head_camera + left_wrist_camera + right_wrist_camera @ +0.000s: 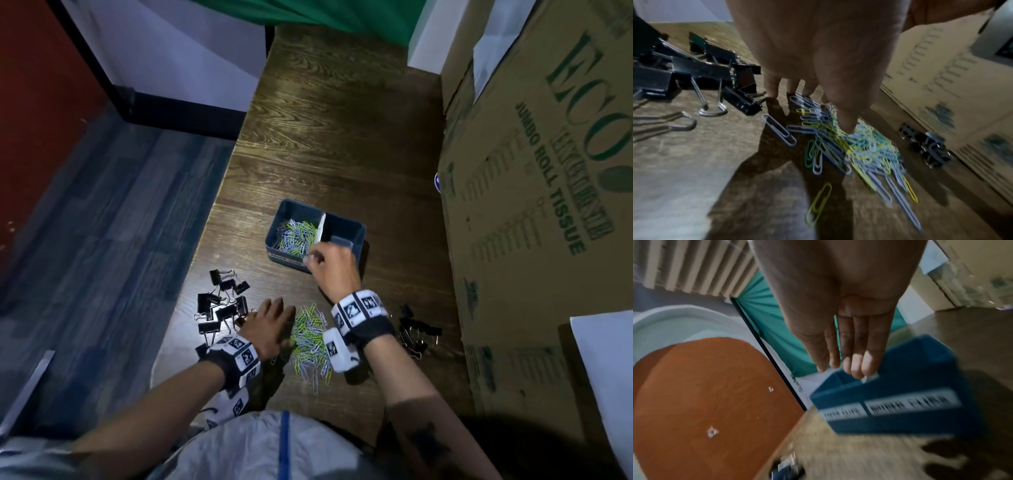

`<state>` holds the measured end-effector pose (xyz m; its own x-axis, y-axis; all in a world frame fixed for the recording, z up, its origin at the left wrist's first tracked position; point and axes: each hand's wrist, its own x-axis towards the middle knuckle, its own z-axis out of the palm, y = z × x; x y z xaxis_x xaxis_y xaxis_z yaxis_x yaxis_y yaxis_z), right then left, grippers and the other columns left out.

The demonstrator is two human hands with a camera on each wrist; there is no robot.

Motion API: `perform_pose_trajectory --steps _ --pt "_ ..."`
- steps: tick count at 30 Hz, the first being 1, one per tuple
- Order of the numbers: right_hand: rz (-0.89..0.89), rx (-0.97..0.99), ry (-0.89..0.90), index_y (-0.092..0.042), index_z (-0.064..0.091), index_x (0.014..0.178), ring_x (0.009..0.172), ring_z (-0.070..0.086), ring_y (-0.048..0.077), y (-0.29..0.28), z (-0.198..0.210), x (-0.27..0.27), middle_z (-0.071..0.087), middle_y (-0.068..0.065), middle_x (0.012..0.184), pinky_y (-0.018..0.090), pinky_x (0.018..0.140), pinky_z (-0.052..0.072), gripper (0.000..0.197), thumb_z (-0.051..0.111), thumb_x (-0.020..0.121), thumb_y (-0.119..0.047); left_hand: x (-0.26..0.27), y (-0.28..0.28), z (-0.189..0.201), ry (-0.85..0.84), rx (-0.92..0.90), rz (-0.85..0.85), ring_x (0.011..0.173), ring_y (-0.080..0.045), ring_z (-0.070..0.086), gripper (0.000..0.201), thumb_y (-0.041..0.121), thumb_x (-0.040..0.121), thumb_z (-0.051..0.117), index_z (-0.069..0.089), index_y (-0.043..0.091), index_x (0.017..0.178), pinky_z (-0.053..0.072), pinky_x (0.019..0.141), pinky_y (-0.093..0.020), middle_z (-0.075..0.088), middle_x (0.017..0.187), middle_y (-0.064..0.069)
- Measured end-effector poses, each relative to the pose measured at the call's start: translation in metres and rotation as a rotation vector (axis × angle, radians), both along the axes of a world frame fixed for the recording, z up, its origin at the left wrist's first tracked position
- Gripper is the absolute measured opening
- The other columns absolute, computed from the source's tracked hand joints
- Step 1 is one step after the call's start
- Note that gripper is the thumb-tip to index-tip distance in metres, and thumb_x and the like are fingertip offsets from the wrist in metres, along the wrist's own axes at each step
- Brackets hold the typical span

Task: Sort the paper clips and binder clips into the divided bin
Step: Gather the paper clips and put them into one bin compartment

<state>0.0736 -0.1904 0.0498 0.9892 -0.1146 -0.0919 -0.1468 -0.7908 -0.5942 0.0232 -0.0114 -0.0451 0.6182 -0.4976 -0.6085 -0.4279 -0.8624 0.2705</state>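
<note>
A blue divided bin (358, 233) stands mid-table; its left compartment holds several coloured paper clips (296, 233), behind a white divider (322, 226). My right hand (318, 255) hovers over the bin's near edge with fingers straight and nothing in them, as the right wrist view shows above the bin (900, 386). My left hand (274, 311) reaches down onto the loose paper clip pile (311, 339); its thumb (846, 126) and fingertips (772, 91) touch the pile (859, 149) and the table. Black binder clips (222, 305) lie left of that hand.
A smaller heap of black binder clips (416, 332) lies right of my right wrist, close to a big cardboard box (534, 205) along the table's right side. The table's left edge (205, 240) drops to the floor.
</note>
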Motion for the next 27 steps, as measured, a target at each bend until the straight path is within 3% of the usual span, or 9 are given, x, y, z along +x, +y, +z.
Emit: perform_pose_trajectory --steps 2,3,5,7,9,16,21,25,27 --pt "0.035 -0.030 0.204 -0.017 0.074 0.092 0.077 0.070 0.022 -0.001 -0.032 -0.031 0.073 0.006 0.087 0.038 0.075 0.060 0.006 0.068 0.089 -0.017 -0.012 -0.002 -0.003 -0.021 0.009 -0.081 0.146 -0.034 -0.007 0.083 0.062 0.092 0.038 -0.006 0.025 0.152 0.011 0.117 -0.054 -0.013 0.159 -0.011" --pt "0.046 -0.063 0.318 -0.019 0.073 0.097 0.085 0.070 0.025 -0.002 -0.046 -0.046 0.072 0.007 0.094 0.040 0.078 0.060 0.011 0.069 0.088 -0.017 -0.018 -0.004 -0.003 -0.034 0.002 -0.115 0.146 -0.034 -0.008 0.081 0.060 0.094 0.037 -0.006 0.024 0.152 0.009 0.117 -0.053 -0.013 0.159 -0.011" --pt "0.091 -0.123 0.496 -0.026 0.062 0.126 0.117 0.061 0.032 -0.007 -0.067 -0.075 0.062 0.010 0.128 0.047 0.094 0.054 0.049 0.079 0.080 -0.021 -0.027 -0.006 -0.003 -0.054 -0.013 -0.171 0.146 -0.033 -0.009 0.082 0.058 0.094 0.038 -0.005 0.020 0.152 0.007 0.117 -0.051 -0.013 0.159 -0.012" --pt "0.198 -0.199 0.624 -0.034 0.032 0.151 0.143 0.030 0.035 -0.016 -0.075 -0.101 0.027 0.007 0.159 0.054 0.111 0.037 0.097 0.087 0.071 -0.027 -0.035 -0.009 -0.005 -0.053 -0.014 -0.212 0.146 -0.033 -0.010 0.086 0.058 0.093 0.041 -0.007 0.018 0.152 0.005 0.117 -0.050 -0.015 0.159 -0.011" --pt "0.321 -0.282 0.640 -0.035 0.010 0.156 0.149 0.009 0.033 -0.020 -0.074 -0.121 0.001 0.003 0.165 0.056 0.114 0.028 0.118 0.088 0.068 -0.033 -0.042 -0.011 -0.011 -0.071 -0.020 -0.216 0.146 -0.033 -0.010 0.090 0.059 0.092 0.043 -0.008 0.017 0.152 0.004 0.117 -0.048 -0.016 0.158 -0.011" --pt "0.354 -0.387 0.532 -0.030 -0.003 0.157 0.149 0.011 0.033 -0.016 -0.096 -0.150 -0.005 0.003 0.166 0.052 0.117 0.026 0.128 0.087 0.067 -0.046 -0.048 -0.003 -0.009 -0.103 -0.104 -0.009 0.146 -0.027 -0.010 0.092 0.059 0.092 0.043 -0.019 0.022 0.150 0.009 0.117 -0.045 -0.019 0.157 -0.010" --pt "0.333 -0.362 0.502 -0.029 -0.001 0.157 0.149 0.011 0.031 -0.018 -0.101 -0.153 -0.002 0.003 0.166 0.050 0.118 0.024 0.125 0.085 0.068 -0.048 -0.039 0.029 -0.017 -0.168 -0.139 0.132 0.147 -0.029 0.001 0.089 0.060 0.092 0.042 -0.005 0.014 0.151 0.011 0.119 -0.038 -0.001 0.160 -0.015" --pt "0.309 -0.347 0.450 -0.027 0.006 0.157 0.146 0.018 0.031 -0.018 -0.102 -0.152 0.008 0.005 0.164 0.047 0.115 0.030 0.117 0.083 0.071 -0.046 -0.041 0.035 -0.014 -0.261 -0.083 0.014 0.145 -0.030 0.012 0.095 0.070 0.087 0.037 0.000 0.012 0.152 0.018 0.118 -0.042 0.011 0.159 -0.014" --pt "0.294 -0.353 0.397 -0.024 0.010 0.156 0.142 0.026 0.031 -0.015 -0.103 -0.149 0.018 0.007 0.160 0.045 0.111 0.036 0.112 0.082 0.073 -0.045 -0.047 0.029 -0.011 -0.224 -0.062 -0.071 0.143 -0.031 0.016 0.105 0.075 0.082 0.041 -0.006 0.012 0.152 0.022 0.116 -0.043 0.005 0.159 -0.014"
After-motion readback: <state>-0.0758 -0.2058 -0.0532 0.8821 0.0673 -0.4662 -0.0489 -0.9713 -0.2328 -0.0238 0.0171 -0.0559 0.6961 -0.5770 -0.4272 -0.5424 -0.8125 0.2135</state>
